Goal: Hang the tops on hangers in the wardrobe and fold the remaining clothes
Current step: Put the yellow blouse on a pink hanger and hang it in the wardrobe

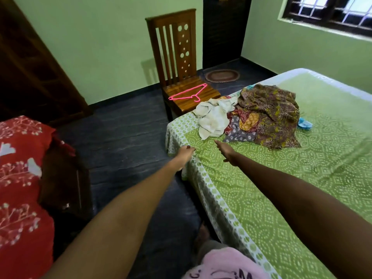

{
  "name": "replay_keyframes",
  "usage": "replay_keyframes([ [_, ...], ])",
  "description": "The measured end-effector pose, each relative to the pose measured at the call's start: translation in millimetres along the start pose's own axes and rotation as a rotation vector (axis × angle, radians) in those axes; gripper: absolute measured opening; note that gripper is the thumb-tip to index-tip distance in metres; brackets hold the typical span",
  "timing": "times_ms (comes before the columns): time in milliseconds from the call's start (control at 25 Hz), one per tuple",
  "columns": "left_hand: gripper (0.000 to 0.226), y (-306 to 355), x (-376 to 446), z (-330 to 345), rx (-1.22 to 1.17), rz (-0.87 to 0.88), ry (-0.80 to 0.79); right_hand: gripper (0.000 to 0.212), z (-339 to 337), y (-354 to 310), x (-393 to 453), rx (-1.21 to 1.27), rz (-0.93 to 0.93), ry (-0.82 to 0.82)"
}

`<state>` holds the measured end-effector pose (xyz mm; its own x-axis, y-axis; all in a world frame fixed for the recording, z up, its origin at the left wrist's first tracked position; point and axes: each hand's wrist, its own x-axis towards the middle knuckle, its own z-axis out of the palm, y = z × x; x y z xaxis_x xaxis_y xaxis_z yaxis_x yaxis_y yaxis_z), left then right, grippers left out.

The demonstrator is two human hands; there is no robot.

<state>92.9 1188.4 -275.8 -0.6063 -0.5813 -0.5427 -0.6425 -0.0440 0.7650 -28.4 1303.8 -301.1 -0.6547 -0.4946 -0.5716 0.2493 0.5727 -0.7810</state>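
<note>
Head view, bedroom. Both arms reach fwd over the near corner of the bed (pixel 302 188), which carries a green sheet (pixel 251 198) w/ white dotted print and a white-green border.

Left hand (pixel 185 155): at the bed's corner edge, fingers curled and pressed together, pinching the sheet border where it drapes over the side.

Right hand (pixel 226 153): above the sheet, just short of the clothes; fingers straight and close together, pointing fwd, thumb out to the side. Holds nothing; whether it touches the sheet cannot be told.

Clothes pile (pixel 257 115): lies on the bed near its far-left corner, unfolded. Incl. a crumpled cream garment (pixel 211 117) on the left, nearest the bed edge; a large brown floral-print garment (pixel 271 109) heaped on the right; a red-orange patterned piece (pixel 247 119) and a grey dotted piece (pixel 237 133) between and partly under them. A small blue item (pixel 305 123) sits just beside the pile's right side.

Pink hanger (pixel 188 93): lies flat on the seat of a wooden chair (pixel 175 47), bare, hook toward the bed. Chair stands on the dark floor (pixel 124 141) against the green wall, just beside the bed corner.

Left side: dark wooden wardrobe (pixel 30 67); nearer, a red floral cloth (pixel 20 178) over dark furniture. An oval mat (pixel 222 75) lies by a dark door behind the chair; barred window (pixel 330 11) top right.
</note>
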Motion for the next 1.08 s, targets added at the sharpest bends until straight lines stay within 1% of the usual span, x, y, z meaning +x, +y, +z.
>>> replay_keyframes([
  [40,0.018,14,26,-3,0.04,-0.002,-0.023,0.064,-4,-12,23,0.014,0.011,0.005],
  [120,0.025,40,68,-12,0.104,-0.001,-0.069,0.062,-9,-34,57,0.037,0.025,0.017],
  [280,0.038,100,154,-25,0.17,0.028,-0.053,0.063,-27,-77,125,0.045,0.044,0.043],
  [360,0.044,122,200,-24,0.21,0.021,-0.077,0.064,-35,-90,163,0.062,0.073,0.051],
  [440,0.039,135,245,-22,0.24,0.01,-0.113,0.064,-40,-97,199,0.098,0.105,0.081],
  [520,0.025,149,292,-19,0.267,0.006,-0.162,0.064,-46,-105,239,0.151,0.134,0.119],
  [600,0.021,164,345,-13,0.32,0.004,-0.196,0.065,-51,-114,283,0.223,0.174,0.173],
  [680,0.025,182,394,-7,0.385,0.005,-0.266,0.065,-54,-121,324,0.297,0.236,0.233],
  [760,0.036,198,432,-4,0.458,0.006,-0.315,0.062,-54,-132,350,0.368,0.31,0.282],
  [920,0.038,215,504,9,0.574,0.007,-0.439,0.064,-51,-145,397,0.443,0.395,0.295],
  [960,0.037,215,521,14,0.588,-0.016,-0.458,0.06,-49,-145,408,0.455,0.43,0.306],
  [1080,0.034,206,561,32,0.605,-0.046,-0.492,0.035,-44,-136,439,0.437,0.536,0.318],
])
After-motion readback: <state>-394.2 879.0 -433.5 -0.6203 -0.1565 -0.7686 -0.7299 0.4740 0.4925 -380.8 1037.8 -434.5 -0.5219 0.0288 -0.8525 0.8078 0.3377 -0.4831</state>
